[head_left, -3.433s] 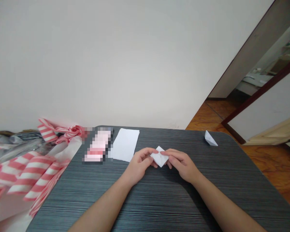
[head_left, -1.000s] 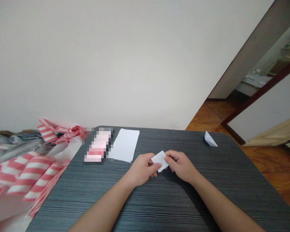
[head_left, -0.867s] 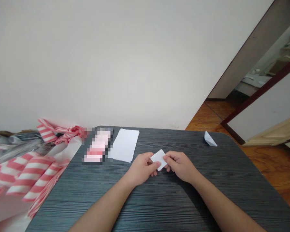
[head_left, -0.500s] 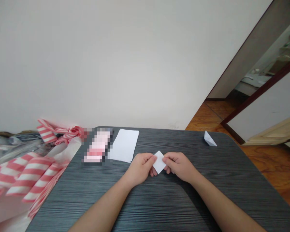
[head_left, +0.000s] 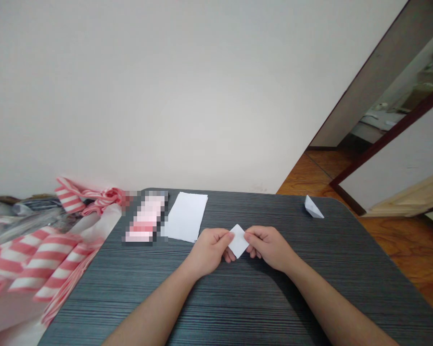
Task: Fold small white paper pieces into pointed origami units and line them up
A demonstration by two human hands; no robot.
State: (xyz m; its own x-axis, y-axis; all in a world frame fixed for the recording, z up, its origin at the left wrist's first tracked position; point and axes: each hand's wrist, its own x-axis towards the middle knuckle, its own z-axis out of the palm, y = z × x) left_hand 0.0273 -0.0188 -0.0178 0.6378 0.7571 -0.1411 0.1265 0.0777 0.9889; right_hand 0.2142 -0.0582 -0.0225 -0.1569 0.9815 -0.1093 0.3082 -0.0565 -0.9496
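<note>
A small white folded paper (head_left: 238, 241), diamond-shaped from above, is held over the dark table between both hands. My left hand (head_left: 211, 250) pinches its left corner, thumb on top and fingers curled beneath. On the opposite corner, my right hand (head_left: 267, 246) is closed in the same way. The paper's underside and the fingertips below it are hidden. Beyond my left hand lies a stack of white paper sheets (head_left: 187, 216). A white folded paper boat (head_left: 313, 207) rests at the far right of the table.
The dark wood-grained table (head_left: 231, 307) meets a pale wall (head_left: 202, 96) at its back edge. A blurred-out pinkish item (head_left: 147, 216) lies left of the sheets. Red-and-white striped cloth (head_left: 50, 254) is heaped along the left side. Wooden floor (head_left: 411, 245) shows at right.
Both hands keep their hold on the folded paper and have barely shifted. The other things on the table have stayed in place.
</note>
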